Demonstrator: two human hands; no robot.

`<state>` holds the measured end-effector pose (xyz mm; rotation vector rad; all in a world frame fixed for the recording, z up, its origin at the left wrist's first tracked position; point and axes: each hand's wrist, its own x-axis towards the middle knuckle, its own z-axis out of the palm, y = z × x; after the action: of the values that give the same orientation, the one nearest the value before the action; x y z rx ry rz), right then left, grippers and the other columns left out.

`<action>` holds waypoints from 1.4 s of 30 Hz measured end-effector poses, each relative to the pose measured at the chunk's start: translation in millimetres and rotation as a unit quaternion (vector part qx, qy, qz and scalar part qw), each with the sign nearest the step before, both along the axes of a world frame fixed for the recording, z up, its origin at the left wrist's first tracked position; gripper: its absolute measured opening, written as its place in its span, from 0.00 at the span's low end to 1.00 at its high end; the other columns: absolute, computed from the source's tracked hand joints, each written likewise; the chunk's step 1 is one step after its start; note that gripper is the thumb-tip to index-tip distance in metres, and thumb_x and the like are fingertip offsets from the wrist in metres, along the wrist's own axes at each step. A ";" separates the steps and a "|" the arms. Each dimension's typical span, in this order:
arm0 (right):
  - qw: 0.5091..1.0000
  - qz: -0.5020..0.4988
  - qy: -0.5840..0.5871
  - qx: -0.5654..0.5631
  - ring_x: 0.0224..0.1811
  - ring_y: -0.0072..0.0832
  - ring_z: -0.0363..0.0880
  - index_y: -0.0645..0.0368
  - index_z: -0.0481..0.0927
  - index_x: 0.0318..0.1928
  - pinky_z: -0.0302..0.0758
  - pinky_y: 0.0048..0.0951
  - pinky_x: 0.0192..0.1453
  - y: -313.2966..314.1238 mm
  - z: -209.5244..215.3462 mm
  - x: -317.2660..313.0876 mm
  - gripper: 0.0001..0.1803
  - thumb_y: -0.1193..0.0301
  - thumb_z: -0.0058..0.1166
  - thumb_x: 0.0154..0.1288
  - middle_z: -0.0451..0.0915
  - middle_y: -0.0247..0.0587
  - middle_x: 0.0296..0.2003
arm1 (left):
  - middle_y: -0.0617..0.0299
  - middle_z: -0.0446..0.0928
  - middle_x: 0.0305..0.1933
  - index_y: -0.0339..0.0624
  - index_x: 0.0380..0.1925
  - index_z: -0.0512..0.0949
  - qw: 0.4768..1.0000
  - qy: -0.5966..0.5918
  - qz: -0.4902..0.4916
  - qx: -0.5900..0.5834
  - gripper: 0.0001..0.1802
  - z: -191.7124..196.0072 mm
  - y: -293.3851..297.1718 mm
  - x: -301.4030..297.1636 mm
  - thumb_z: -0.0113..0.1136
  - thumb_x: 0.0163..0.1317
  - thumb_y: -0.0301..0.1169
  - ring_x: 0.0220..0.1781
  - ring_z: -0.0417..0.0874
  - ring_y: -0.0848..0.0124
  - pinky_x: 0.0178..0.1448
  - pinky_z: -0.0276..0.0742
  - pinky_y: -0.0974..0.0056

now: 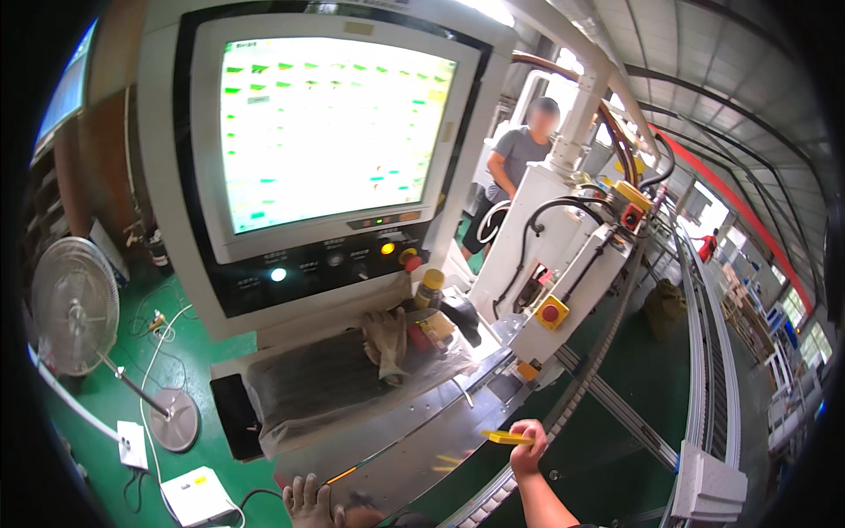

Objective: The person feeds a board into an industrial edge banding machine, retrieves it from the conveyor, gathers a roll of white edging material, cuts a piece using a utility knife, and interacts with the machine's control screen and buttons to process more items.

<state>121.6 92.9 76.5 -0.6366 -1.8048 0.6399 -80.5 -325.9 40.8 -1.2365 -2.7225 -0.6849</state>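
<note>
"Progress?"
"My right hand [528,447], five o'clock, is pinched on the yellow bar [503,437]: picked up, not set down."
"Left?"
"My left hand [306,502], seven o'clock: fingers slightly apart, seemingly empty, beside the bench [352,437]."

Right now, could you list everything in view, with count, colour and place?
Monitor: 1, bright white display, upper left
Fan: 1, grey, far left
Floor: 1, green, below
White box: 1, white, floor, lower left
Shelf: 1, plastic-covered, below monitor
Black slab: 1, black, shelf's left end
Glove: at least 1, beige, on shelf
Bottle: 1, yellow-capped, behind glove
Machine: 1, white, centre right
Red-button boxes: at least 2, yellow, on machine
Co-worker: 1, grey shirt, behind machine
Sack: 1, brown, right
Rails: several, silver, right
Yellow tool: 1, yellow, in right hand
Right hand: 1, bare, lower centre
Left hand: 1, seemingly grey-gloved, bottom edge
</note>
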 end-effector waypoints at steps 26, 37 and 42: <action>0.942 0.202 -0.265 0.030 0.64 0.52 0.77 0.57 0.84 0.56 0.73 0.42 0.68 10.9 188.0 -376.2 0.18 0.66 0.51 0.71 0.78 0.55 0.64 | 0.49 0.63 0.78 0.46 0.65 0.74 0.997 -0.023 0.029 -0.060 0.32 -1.0 -8.8 -2.1 0.59 0.65 0.49 0.82 0.55 0.46 0.82 0.44 0.39; 0.983 0.172 -0.070 -0.014 0.49 0.46 0.86 0.62 0.84 0.52 0.80 0.38 0.55 52.7 176.8 -287.8 0.15 0.70 0.48 0.74 0.87 0.51 0.45 | 0.45 0.64 0.77 0.45 0.64 0.74 1.000 -0.013 0.017 -0.020 0.30 9.9 -8.3 -0.6 0.58 0.67 0.48 0.81 0.57 0.44 0.82 0.46 0.38; 0.993 -0.058 0.031 -0.101 0.41 0.52 0.87 0.60 0.80 0.56 0.81 0.46 0.48 185.1 160.2 -241.0 0.20 0.73 0.45 0.67 0.87 0.57 0.36 | 0.44 0.67 0.75 0.44 0.63 0.75 0.999 0.011 0.002 -0.034 0.28 6.9 9.1 7.5 0.58 0.68 0.46 0.79 0.61 0.42 0.80 0.49 0.36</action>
<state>-119.5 278.0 236.7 -0.8429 -1.6441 0.7614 -73.0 -316.8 47.7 -1.2456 -2.7508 -0.5797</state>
